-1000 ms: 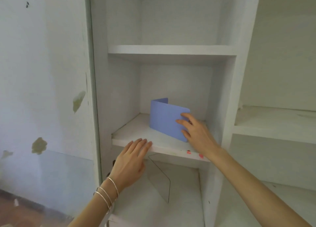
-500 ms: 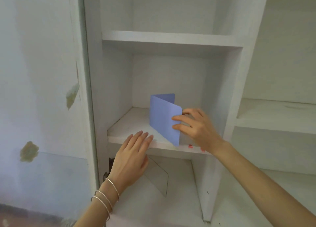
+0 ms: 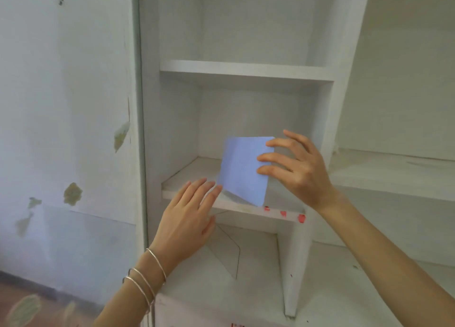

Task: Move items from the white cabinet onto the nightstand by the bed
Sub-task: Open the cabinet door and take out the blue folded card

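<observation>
A folded blue card (image 3: 242, 169) is tilted at the front of the white cabinet's middle shelf (image 3: 187, 179), its lower corner near the shelf edge. My right hand (image 3: 298, 169) pinches the card's right edge, fingers in front and thumb hidden behind. My left hand (image 3: 189, 216) hovers flat with fingers together just left of the card, fingertips at its lower left corner, holding nothing. The nightstand and bed are out of view.
The white cabinet (image 3: 312, 240) has an empty upper shelf (image 3: 246, 68) and a lower compartment holding a clear acrylic stand (image 3: 229, 250). Red marks (image 3: 283, 213) dot the middle shelf's front edge. A peeling wall (image 3: 69, 130) stands left; wider shelves (image 3: 394, 176) lie right.
My right hand went from touching the card's face to pinching its edge, then lifted and tilted the card toward the shelf front. My left hand stayed near the shelf edge.
</observation>
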Motion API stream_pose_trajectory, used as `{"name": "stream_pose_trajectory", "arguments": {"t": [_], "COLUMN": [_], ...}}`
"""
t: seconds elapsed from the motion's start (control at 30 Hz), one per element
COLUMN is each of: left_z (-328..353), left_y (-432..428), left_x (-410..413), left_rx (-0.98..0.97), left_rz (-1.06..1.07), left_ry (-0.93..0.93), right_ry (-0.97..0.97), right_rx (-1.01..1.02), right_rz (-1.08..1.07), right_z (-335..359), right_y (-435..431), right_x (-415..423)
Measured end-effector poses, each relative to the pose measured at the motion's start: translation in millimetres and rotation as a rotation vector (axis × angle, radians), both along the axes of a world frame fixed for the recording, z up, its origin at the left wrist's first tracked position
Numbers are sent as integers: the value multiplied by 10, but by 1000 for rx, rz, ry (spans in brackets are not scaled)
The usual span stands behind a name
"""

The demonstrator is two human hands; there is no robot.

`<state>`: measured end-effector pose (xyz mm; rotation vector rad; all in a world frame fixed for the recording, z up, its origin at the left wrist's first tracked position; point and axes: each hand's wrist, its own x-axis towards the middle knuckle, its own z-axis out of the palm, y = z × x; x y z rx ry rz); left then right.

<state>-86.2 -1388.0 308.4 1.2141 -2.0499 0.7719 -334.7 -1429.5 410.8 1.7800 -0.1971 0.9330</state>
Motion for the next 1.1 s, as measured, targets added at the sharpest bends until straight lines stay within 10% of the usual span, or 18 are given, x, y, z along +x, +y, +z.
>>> {"name": "stream_pose_trajectory", "arguments": {"t": [0.33,0.9,1.1], "left_z": [77,-1269,-1437], "left_y": [967,3579,4651], "left_x": [-385,-707,-583], "left_rx": [-38,190,193], "left_rz": [208,703,930], "left_ry": [102,797,966], "right_ry": [-176,-44,41], "right_rx": [-64,987,959], "right_rz": [223,766,894], "right_z": [246,-844,-1109], "right_y": [560,1747,2665], "right_x": [-138,748,1387]}}
